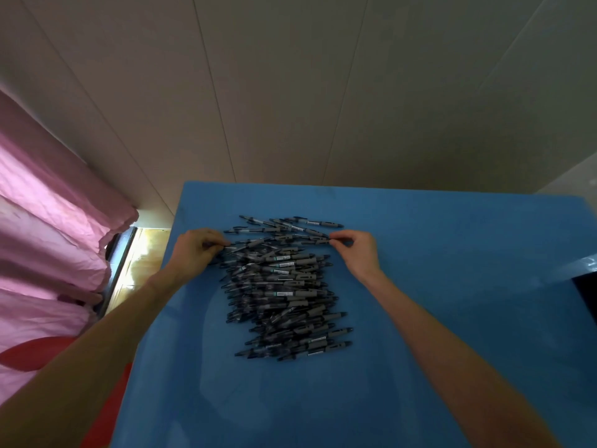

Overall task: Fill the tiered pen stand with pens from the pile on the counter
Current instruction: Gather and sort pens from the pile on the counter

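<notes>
Both hands pinching pens at pile's far end.
My left hand (197,250) and right hand (355,250) each grip pens (281,286); stand unseen, must locate it next.

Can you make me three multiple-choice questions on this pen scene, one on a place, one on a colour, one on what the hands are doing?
1. Where is the pile of pens?
A. In a drawer
B. On the counter
C. On the floor

2. What colour is the counter?
A. Blue
B. White
C. Green

3. What are the left hand and right hand doing?
A. Resting flat, away from the pens
B. Holding a cup
C. Pinching pens at the pile's far end

Answers: B, the pens lie on its surface; A, the top is blue; C, both hands' fingertips close on pens.
</notes>
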{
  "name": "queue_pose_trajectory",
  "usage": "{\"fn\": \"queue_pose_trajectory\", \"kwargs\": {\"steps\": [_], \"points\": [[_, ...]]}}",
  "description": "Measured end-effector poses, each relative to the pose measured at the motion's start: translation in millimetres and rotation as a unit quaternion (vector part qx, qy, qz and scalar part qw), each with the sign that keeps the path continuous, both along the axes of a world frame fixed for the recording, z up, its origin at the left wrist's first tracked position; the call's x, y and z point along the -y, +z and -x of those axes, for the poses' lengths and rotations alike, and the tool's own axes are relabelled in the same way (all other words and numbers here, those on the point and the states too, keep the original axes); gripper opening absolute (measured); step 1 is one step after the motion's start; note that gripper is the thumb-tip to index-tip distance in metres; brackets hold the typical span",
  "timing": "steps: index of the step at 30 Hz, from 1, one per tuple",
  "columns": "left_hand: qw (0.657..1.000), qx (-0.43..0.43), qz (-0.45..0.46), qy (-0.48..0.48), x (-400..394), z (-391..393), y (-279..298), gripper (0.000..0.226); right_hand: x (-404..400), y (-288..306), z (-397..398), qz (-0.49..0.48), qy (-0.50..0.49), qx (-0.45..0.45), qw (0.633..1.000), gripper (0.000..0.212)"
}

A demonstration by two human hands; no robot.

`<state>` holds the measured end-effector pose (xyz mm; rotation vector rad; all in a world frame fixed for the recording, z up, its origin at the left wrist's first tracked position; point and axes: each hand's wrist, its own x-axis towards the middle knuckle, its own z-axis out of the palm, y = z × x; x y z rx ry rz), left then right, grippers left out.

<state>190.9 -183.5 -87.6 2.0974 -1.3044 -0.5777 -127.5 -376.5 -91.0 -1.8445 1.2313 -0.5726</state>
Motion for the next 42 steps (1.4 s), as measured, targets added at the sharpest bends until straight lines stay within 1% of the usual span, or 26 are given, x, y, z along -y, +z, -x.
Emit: {"fn": "queue_pose_trajectory", "kwargs": {"steps": [1,5,10,14,17,19,21,22,24,26,28,30,33,36,40,41,42], "points": [[1.000,0.002,0.001,-0.005,-2,0,0,0.035,-1,-2,1,0.001,-0.007,0.003,1.000,0.014],[1.000,-0.003,0.004,-0.012,-6,4,-1,0.025,-4,-7,1,-0.008,-0.026,0.028,0.999,0.014],[0.999,0.003,0.000,-0.038,3,14,0,0.028,-13,-7,-13,-0.024,0.019,0.044,0.999,0.013],[1.000,-0.025,0.011,0.003,12,27,1,0.025,-6,-2,-23,-0.030,0.041,0.045,0.998,0.014],[0.999,-0.048,0.007,0.012,12,34,1,0.024,-5,0,-25,-0.026,0.055,0.033,0.998,0.016],[0.998,-0.052,0.016,0.034,8,37,-1,0.022,-5,1,-27,0.000,0.046,0.028,0.999,0.018],[0.996,-0.049,0.024,0.074,3,39,-2,0.023,-1,2,-29,0.069,0.026,0.002,0.997,0.024],[0.994,-0.054,0.028,0.089,2,40,-3,0.022,3,2,-31,0.091,0.029,-0.024,0.995,0.030],[0.993,-0.065,0.033,0.091,-1,45,-4,0.016,11,5,-37,0.081,0.059,-0.101,0.990,0.046],[0.996,-0.057,0.030,0.067,0,49,-6,0.015,19,9,-46,0.074,0.104,-0.191,0.973,0.055],[0.999,-0.024,0.019,0.044,2,50,-8,0.022,25,12,-54,0.090,0.155,-0.247,0.952,0.060],[0.999,0.020,0.011,0.026,5,48,-11,0.026,31,18,-64,0.097,0.208,-0.266,0.936,0.065],[0.999,0.032,0.008,-0.003,10,46,-9,0.027,38,26,-77,0.097,0.267,-0.286,0.915,0.072],[0.998,0.054,-0.009,-0.041,17,48,-3,0.032,44,34,-87,0.120,0.311,-0.326,0.885,0.078],[0.987,0.121,-0.038,-0.101,23,48,6,0.058,46,37,-100,0.144,0.347,-0.377,0.847,0.087],[0.985,0.125,-0.040,-0.110,24,48,6,0.064,45,38,-102,0.152,0.352,-0.386,0.839,0.087],[0.986,0.110,-0.042,-0.114,24,46,6,0.069,45,39,-105,0.160,0.357,-0.392,0.833,0.085]]}}
